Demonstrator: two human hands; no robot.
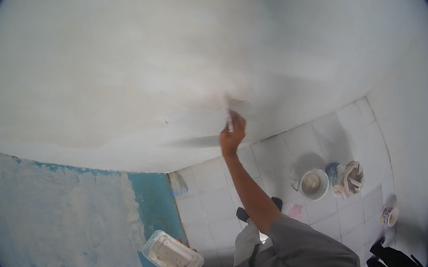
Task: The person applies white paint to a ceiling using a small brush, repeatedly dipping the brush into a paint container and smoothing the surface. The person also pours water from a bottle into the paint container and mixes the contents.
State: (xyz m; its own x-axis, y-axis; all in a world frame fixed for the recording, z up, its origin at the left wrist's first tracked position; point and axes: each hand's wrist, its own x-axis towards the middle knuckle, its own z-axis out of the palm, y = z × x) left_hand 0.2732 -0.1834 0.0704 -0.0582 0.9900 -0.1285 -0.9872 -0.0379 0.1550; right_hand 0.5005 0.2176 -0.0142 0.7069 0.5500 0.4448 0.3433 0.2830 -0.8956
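My right hand [233, 135] is raised against the whitish plastered wall [109, 66], its fingers closed round the pale handle of a putty knife [230, 121]. The knife's front end is blurred where it meets the wall. Lower on the left, a clear plastic tub [176, 256] with whitish putty inside is held tilted by my left hand [182, 243]. Most of that hand is hidden behind the tub; a bit of the fingers shows at its edge and the wrist below.
A blue wall [149, 195] with patchy white coating stands at left. On the tiled floor [276, 158] are a white bucket [314, 184] with pale contents, an opened bag [351, 178], a small cup-like container [390, 216] and a pink packet [295, 210]. Something black [392, 258] lies at lower right.
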